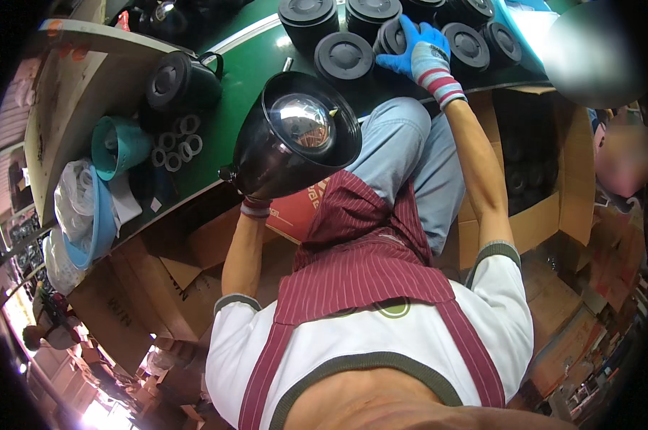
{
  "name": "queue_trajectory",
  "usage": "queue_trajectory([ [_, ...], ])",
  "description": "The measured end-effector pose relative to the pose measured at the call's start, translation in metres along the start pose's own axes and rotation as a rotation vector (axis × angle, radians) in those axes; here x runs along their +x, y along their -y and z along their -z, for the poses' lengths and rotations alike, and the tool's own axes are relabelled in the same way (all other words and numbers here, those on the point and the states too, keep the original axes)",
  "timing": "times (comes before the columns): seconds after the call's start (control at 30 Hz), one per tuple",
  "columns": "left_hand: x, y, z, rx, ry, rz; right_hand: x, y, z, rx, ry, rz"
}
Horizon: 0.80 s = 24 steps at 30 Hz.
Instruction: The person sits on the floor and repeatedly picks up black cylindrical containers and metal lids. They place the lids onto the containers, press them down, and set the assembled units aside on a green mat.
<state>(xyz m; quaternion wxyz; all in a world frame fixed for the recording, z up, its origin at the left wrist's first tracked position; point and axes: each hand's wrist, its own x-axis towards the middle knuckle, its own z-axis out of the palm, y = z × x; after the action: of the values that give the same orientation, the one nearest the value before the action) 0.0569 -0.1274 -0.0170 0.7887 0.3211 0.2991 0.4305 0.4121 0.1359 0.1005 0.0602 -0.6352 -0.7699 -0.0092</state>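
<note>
My left hand (256, 206), in a glove with a dark red cuff, supports a tilted black jug-like shell (263, 154) over my lap. Its fingers are hidden behind the shell. A shiny mirrored dome (300, 122) shows inside the wide open end, and a small knob sticks out at the lower left. My right hand (425, 54), in a blue-coated glove with a striped cuff, is at a black round-topped canister (390, 37), thumb and fingers spread around its top edge. More black canisters (344, 56) stand close on both sides of it.
On the green table (248, 61) stand a black handled jug (177, 80), several white rings (184, 141) and a teal basket (116, 147). A blue basin (98, 226) with plastic bags is at the left edge. An open cardboard box (524, 218) holding dark parts stands by my right arm.
</note>
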Motion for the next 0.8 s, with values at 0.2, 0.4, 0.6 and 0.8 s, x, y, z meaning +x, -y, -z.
queue_trajectory([
  [0.2, 0.007, -0.006, -0.012, 0.521, -0.062, -0.029, -0.104, 0.015, 0.086, 1.311, 0.004, 0.458],
  [0.4, 0.018, -0.018, -0.052, 0.614, 0.085, -0.036, -0.177, 0.026, 0.098, 1.108, -0.231, 0.661],
  [0.6, 0.037, -0.039, -0.117, 0.773, 0.352, -0.084, -0.215, 0.001, 0.105, 1.003, -0.42, 0.68],
  [0.8, 0.041, -0.026, -0.102, 1.061, 0.398, -0.107, -0.237, -0.018, 0.092, 1.262, -0.534, 0.579],
])
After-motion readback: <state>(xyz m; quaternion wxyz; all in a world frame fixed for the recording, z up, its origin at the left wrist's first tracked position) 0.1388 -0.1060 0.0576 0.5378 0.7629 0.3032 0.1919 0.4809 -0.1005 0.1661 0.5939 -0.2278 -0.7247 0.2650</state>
